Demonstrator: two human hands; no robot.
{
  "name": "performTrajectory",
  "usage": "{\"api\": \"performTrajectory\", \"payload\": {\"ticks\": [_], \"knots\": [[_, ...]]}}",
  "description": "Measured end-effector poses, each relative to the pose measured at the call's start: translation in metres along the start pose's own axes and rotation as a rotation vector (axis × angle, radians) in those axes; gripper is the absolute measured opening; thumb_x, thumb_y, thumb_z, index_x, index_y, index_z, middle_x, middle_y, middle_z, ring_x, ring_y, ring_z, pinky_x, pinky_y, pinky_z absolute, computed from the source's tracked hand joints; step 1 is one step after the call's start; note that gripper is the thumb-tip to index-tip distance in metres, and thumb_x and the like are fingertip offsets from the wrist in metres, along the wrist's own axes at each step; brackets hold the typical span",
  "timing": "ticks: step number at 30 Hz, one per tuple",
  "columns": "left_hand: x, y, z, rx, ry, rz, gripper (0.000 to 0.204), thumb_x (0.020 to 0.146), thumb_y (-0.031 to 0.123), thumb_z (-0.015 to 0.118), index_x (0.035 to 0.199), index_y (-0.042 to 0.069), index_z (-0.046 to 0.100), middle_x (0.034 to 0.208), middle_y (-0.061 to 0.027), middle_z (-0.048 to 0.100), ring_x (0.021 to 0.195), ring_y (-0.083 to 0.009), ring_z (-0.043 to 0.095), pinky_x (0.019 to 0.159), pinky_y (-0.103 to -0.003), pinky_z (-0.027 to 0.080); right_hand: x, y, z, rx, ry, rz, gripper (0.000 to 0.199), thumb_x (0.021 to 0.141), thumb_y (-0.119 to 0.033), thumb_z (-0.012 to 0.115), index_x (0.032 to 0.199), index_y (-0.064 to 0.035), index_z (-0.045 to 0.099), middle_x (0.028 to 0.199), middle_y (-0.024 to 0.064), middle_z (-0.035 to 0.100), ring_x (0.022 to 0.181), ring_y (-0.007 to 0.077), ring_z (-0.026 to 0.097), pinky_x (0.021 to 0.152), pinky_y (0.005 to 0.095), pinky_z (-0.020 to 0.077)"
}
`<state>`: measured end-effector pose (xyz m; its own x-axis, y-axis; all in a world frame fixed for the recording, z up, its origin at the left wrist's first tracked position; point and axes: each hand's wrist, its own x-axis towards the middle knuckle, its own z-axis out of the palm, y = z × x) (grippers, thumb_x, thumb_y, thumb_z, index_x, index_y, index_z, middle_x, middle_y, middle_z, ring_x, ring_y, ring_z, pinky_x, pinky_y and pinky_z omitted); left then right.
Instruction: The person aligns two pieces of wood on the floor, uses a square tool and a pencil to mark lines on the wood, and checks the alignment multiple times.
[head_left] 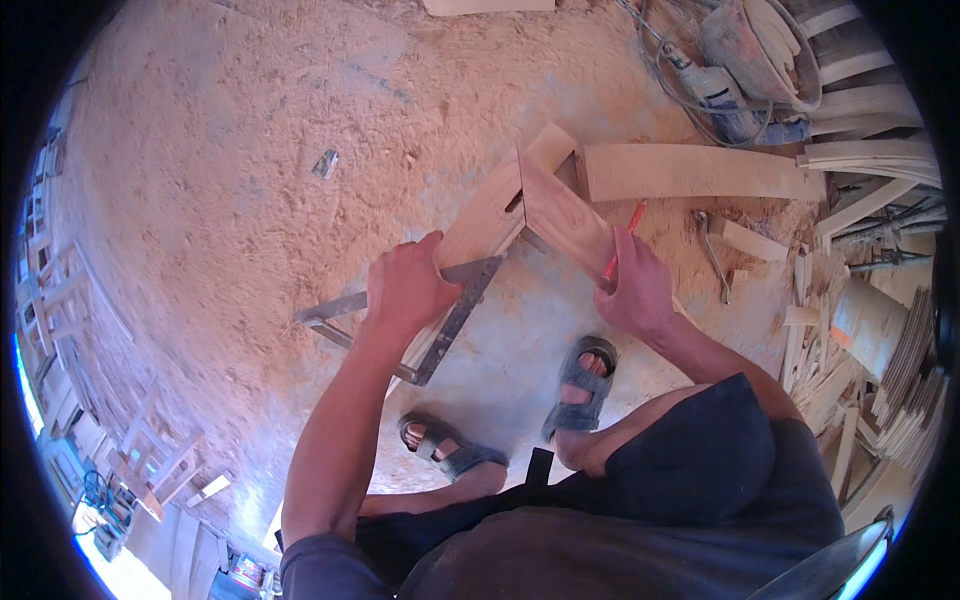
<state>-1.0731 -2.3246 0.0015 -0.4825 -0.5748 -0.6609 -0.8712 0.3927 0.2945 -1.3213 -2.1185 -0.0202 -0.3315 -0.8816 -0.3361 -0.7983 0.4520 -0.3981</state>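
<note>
My left hand [405,285] presses a metal carpenter's square [455,320] against a pale wooden board [490,210] that stands on edge over the floor. A second board [565,215] joins it at an angle, forming a corner. My right hand [635,290] grips a red pencil [622,240] whose tip rests on that second board. My two sandalled feet [520,410] are planted below the workpiece.
Sawdust covers the floor [250,150]. A long plank [690,170] lies behind the boards, with a hammer [712,255] and a small block [750,240] beside it. A power tool with cable [715,95] sits at the top right. Stacked wood strips [880,340] fill the right; wooden frames [90,340] line the left.
</note>
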Motion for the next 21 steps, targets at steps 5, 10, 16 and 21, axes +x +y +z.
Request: {"api": "performTrajectory", "payload": {"ticks": [5, 10, 16, 21], "knots": [[-0.001, 0.0031, -0.0037, 0.0, -0.014, -0.017, 0.062, 0.073, 0.036, 0.084, 0.127, 0.012, 0.066, 0.103, -0.0192, 0.074, 0.098, -0.037, 0.073, 0.085, -0.048, 0.059, -0.0002, -0.002, 0.0007, -0.016, 0.03, -0.003, 0.077, 0.068, -0.009, 0.075, 0.137, 0.0019, 0.042, 0.106, 0.0264, 0.061, 0.098, 0.0461, 0.064, 0.079, 0.0554, 0.0545], [-0.0007, -0.0006, -0.0003, -0.017, -0.002, -0.02, 0.062, 0.074, 0.036, 0.083, 0.129, 0.013, 0.065, 0.099, -0.0203, 0.073, 0.095, -0.0377, 0.073, 0.082, -0.049, 0.059, 0.0011, -0.0045, -0.0013, -0.029, 0.018, -0.014, 0.076, 0.069, -0.01, 0.074, 0.137, 0.0016, 0.042, 0.106, 0.0263, 0.061, 0.097, 0.0462, 0.063, 0.078, 0.0556, 0.054], [-0.002, -0.0034, 0.0048, -0.053, 0.035, -0.05, 0.071, 0.068, 0.034, 0.087, 0.133, 0.015, 0.066, 0.099, -0.0191, 0.072, 0.095, -0.0375, 0.072, 0.082, -0.049, 0.057, 0.0029, -0.0027, -0.0026, -0.03, -0.037, -0.012, 0.077, 0.07, -0.011, 0.074, 0.138, 0.0024, 0.041, 0.105, 0.0257, 0.06, 0.095, 0.046, 0.063, 0.077, 0.0554, 0.0535], [-0.0008, -0.0035, 0.0035, -0.092, 0.017, -0.048, 0.072, 0.067, 0.034, 0.088, 0.133, 0.015, 0.066, 0.1, -0.0185, 0.071, 0.094, -0.0381, 0.071, 0.08, -0.049, 0.057, 0.0034, -0.0006, -0.002, -0.026, -0.056, 0.009, 0.08, 0.069, -0.012, 0.078, 0.14, 0.0012, 0.043, 0.106, 0.0251, 0.063, 0.095, 0.0458, 0.065, 0.078, 0.0541, 0.0538]]}}
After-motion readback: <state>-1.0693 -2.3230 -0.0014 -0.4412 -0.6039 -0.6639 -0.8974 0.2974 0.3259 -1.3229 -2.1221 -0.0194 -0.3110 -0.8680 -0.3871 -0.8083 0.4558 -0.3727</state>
